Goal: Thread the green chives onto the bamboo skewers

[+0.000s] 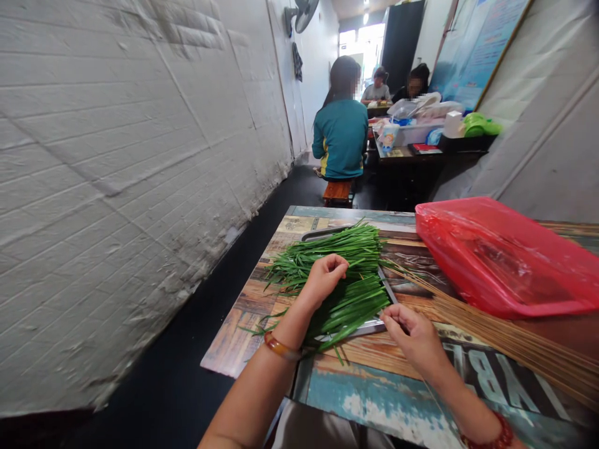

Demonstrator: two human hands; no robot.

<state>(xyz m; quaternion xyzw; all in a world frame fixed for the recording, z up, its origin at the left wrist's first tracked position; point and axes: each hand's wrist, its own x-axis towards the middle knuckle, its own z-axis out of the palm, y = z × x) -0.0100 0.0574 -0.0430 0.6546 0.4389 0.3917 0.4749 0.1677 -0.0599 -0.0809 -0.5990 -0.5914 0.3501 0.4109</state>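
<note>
A pile of cut green garlic chives (346, 307) lies on a metal tray (389, 288), in two bunches with the leaves running crosswise. Over the middle of the pile, my left hand (327, 279) is closed in a pinch; what is between its fingertips, if anything, is too small to make out. At the tray's right edge, my right hand (414, 337) pinches a thin skewer (437, 402), whose pale shaft shows below the palm. Several bamboo skewers (496, 330) lie in a loose bundle to the right, their tips pointing at the chives.
A red plastic bag (505, 262) over a container stands at the table's right, behind the skewers. The wood-patterned table (238, 337) ends on the left before a padded white wall (116, 187). Ahead, a person (344, 137) sits on a stool; two more people sit beyond a cluttered table (397, 153).
</note>
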